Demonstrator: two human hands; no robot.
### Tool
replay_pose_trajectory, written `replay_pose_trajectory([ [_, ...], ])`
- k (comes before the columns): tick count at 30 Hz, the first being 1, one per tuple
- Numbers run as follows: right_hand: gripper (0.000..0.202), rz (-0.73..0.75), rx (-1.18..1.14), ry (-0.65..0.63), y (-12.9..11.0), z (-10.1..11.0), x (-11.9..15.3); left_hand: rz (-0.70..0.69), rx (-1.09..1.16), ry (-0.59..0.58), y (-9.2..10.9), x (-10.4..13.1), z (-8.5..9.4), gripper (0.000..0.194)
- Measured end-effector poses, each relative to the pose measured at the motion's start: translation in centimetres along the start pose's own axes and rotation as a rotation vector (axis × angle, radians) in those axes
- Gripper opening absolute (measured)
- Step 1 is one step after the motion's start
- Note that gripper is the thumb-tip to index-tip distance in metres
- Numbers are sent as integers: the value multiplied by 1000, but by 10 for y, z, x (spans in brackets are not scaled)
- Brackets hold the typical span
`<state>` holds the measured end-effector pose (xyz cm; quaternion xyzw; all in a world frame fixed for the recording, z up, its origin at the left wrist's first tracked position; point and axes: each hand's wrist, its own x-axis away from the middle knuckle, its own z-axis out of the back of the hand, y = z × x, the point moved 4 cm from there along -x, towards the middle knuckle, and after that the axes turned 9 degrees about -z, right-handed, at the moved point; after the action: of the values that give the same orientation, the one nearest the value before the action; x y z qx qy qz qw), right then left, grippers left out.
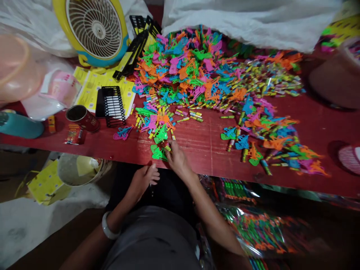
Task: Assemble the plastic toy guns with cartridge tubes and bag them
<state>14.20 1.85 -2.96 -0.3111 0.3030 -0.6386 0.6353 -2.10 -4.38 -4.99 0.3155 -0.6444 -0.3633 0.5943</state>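
My right hand (176, 157) is at the table's front edge, its fingers closed around a small yellow-and-red tube (166, 145). Green plastic pieces (158, 153) lie just left of these fingers. My left hand (145, 180) hangs just in front of the edge, over my lap, thumb and fingers bent; whether something small is between them is unclear. Behind the hands lies a small heap of pink, green and orange pieces (153, 122) with tubes. A large pile of coloured plastic pieces (182, 71) spreads farther back on the red table (194, 138).
At the left stand a fan (98, 30), a dark cup (83, 118), a black rack (114, 105) and a teal bottle (21, 125). More coloured pieces (278, 138) cover the right side. A bucket (80, 170) stands below the left edge; filled clear bags (261, 228) lie below right.
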Motion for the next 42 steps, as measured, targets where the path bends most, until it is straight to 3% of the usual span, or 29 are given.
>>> replay_pose_trajectory([
  [4,22,1,-93,-60,-12,-15,31,10,278,11,-1,5,-14,65],
  [8,19,-125,-262,-109,-10,-12,58,-124,207,38,9,6,-2,57],
  [11,25,-158,-343,-67,-6,4,47,-165,-21,-207,24,-1,6,51],
  [13,26,-154,-396,-109,-4,11,34,-168,-166,-401,37,-8,10,50],
  [15,26,-216,-496,-166,-1,14,27,-219,-250,-441,50,-16,15,49],
  [18,34,-443,-729,-80,7,10,34,-349,-123,-306,61,-26,16,44],
  [20,39,-545,-838,4,9,0,44,-373,66,-256,56,-28,6,37],
  [24,35,-485,-785,-61,-1,-13,55,-312,329,-90,35,-29,-17,30],
  [27,33,-394,-646,-99,-4,-4,51,-310,385,53,34,-29,-21,28],
  [32,24,-292,-482,-37,3,17,37,-337,316,14,48,-26,-18,23],
  [42,21,-244,-388,5,4,14,37,-363,239,17,46,-24,-20,23],
])
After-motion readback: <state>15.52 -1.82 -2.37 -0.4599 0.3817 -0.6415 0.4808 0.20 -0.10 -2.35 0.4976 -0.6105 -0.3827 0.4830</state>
